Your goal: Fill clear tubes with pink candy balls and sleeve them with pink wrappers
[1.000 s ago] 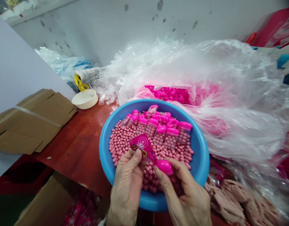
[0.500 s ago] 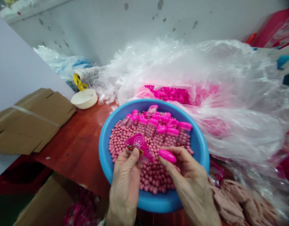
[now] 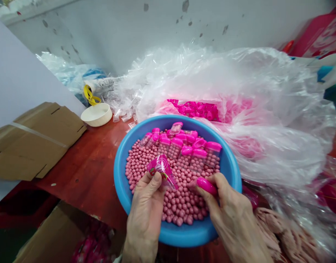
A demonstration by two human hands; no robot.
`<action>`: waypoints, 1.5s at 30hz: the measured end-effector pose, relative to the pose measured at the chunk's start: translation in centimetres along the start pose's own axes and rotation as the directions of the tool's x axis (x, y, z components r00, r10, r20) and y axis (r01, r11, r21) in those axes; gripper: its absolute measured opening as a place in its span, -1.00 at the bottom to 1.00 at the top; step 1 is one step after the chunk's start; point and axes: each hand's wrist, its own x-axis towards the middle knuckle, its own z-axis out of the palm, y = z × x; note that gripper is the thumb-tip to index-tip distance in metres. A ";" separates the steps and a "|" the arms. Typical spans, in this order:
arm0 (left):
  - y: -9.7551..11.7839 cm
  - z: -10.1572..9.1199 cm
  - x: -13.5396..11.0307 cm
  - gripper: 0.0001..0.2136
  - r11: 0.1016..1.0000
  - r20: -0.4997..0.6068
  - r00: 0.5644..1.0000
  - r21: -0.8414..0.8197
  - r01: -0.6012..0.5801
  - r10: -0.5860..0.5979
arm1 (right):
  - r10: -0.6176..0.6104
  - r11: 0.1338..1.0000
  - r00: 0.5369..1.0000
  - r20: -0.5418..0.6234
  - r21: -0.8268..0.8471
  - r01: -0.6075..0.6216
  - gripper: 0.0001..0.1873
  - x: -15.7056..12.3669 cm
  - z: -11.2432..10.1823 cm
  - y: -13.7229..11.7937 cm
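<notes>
A blue basin (image 3: 121, 164) on the red table holds a heap of small pink candy balls (image 3: 181, 204) and several filled clear vials with pink caps (image 3: 189, 149) lying at its far side. My left hand (image 3: 147, 215) pinches a small pink printed packet (image 3: 161, 168) over the balls. My right hand (image 3: 230, 215) is closed round a vial with a pink cap (image 3: 206, 185), low over the candy at the basin's right side. Both hands hover above the near half of the basin.
A big clear plastic bag (image 3: 266, 120) holding pink caps (image 3: 195, 109) lies behind and right of the basin. A white bowl (image 3: 96, 114) and loose empty vials (image 3: 124, 117) sit at the back left. Flattened cardboard (image 3: 33, 140) lies left, a carton (image 3: 55, 237) below the table edge.
My right hand has drawn away from the packet to the right with the pink-capped vial and dipped toward the candy. My left hand has turned the packet slightly.
</notes>
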 end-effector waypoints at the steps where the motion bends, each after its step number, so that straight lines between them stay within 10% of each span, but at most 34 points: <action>1: 0.0 0.0 0.0 -0.90 1.000 -0.009 1.000 0.000 -0.002 0.002 | -0.015 1.000 1.000 0.011 -0.012 0.015 -0.76 -0.1 0.2 0.1; 15: 0.0 0.1 -0.7 -0.88 0.998 0.111 0.992 0.042 0.049 -0.053 | -0.121 0.989 0.986 -0.112 0.076 0.130 -0.54 -1.0 -0.9 -2.6; 23: 0.2 -0.2 -1.5 -0.85 0.970 0.312 0.943 0.242 0.039 -0.116 | 0.292 0.809 0.956 -0.037 0.543 -0.226 -0.93 -0.1 0.5 -4.8; 32: -0.3 -0.4 -1.6 -0.92 0.965 0.186 0.979 0.232 -0.125 0.082 | 0.133 0.829 0.991 -0.025 0.551 -0.097 -0.81 -0.6 -0.4 -4.3; 45: -0.4 -0.3 -1.2 -0.84 0.982 0.069 0.996 0.178 -0.066 0.054 | 0.057 0.914 0.992 -0.108 0.406 -0.008 -0.79 -0.3 -1.6 -1.8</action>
